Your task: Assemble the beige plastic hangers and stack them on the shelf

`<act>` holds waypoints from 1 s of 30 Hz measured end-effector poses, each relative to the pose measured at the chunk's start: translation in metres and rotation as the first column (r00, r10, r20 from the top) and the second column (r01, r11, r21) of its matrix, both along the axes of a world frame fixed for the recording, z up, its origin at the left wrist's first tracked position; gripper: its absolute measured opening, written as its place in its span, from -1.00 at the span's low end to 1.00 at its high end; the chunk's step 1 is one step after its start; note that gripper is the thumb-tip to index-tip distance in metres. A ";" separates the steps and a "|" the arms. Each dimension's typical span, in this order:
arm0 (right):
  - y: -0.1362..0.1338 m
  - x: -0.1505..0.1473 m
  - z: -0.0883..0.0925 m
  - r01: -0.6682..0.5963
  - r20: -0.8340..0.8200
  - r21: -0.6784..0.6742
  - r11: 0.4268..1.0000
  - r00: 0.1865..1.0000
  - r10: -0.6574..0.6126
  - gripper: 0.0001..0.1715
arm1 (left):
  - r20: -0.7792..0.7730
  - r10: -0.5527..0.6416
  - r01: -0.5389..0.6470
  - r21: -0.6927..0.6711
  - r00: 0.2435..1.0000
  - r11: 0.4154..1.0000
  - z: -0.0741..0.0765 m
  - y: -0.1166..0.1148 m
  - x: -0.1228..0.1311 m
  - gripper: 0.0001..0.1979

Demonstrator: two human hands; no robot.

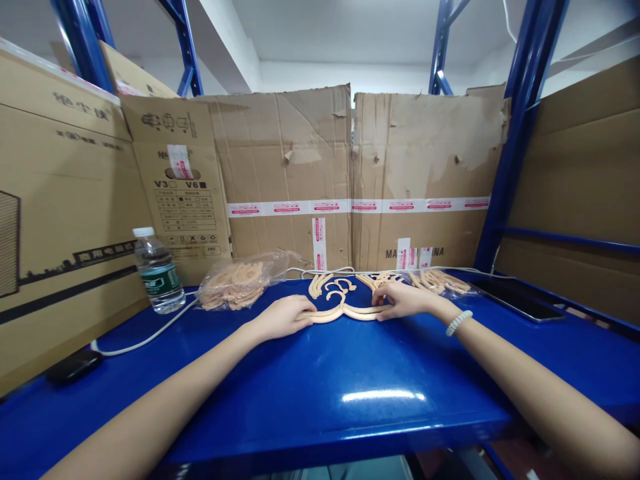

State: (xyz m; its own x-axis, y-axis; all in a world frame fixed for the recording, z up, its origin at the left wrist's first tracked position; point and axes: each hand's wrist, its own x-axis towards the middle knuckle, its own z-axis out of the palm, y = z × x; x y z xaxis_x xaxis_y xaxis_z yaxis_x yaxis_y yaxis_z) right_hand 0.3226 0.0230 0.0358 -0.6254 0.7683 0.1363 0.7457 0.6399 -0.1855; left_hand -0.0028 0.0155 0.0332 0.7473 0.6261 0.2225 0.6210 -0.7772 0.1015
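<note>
On the blue table lie beige hanger-shaped pieces [327,317], close together, with curved arms and a hook at the middle. My left hand [283,316] pinches the left ends of the arms between thumb and fingers. At the right ends, my right hand [405,300] grips the same pieces, its fingers bent over them. Just behind the hook lie small curled beige pieces [340,285]. More beige curved pieces [320,285] rest behind these, and another group [435,281] lies partly hidden by my right hand.
A clear plastic bag [235,283] of beige pieces sits left, near a water bottle [159,273]. A black device [75,367] with a white cable is front left. A dark tablet-like slab [517,300] lies right. Cardboard [290,167] walls the back; blue posts [520,133] stand around.
</note>
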 end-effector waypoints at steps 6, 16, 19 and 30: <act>0.004 0.002 -0.004 0.011 -0.020 -0.056 0.998 1.000 -0.012 -0.77 | 0.033 -0.024 0.024 0.018 0.999 1.000 -0.002 0.005 -0.002 -0.80; 0.005 0.001 -0.005 0.023 -0.030 -0.059 0.998 0.999 -0.025 -0.79 | 0.018 0.004 -0.004 0.004 1.000 1.000 0.002 0.003 -0.002 -0.81; 0.002 0.001 0.000 -0.002 -0.051 -0.040 0.999 0.999 0.000 -0.76 | 0.049 0.021 -0.020 -0.012 0.999 1.000 0.001 0.004 -0.003 -0.80; 0.006 0.007 0.005 0.286 -0.131 0.154 0.946 0.955 -0.267 -0.83 | 0.213 0.130 -0.131 -0.011 0.968 0.991 -0.012 0.028 -0.014 -0.75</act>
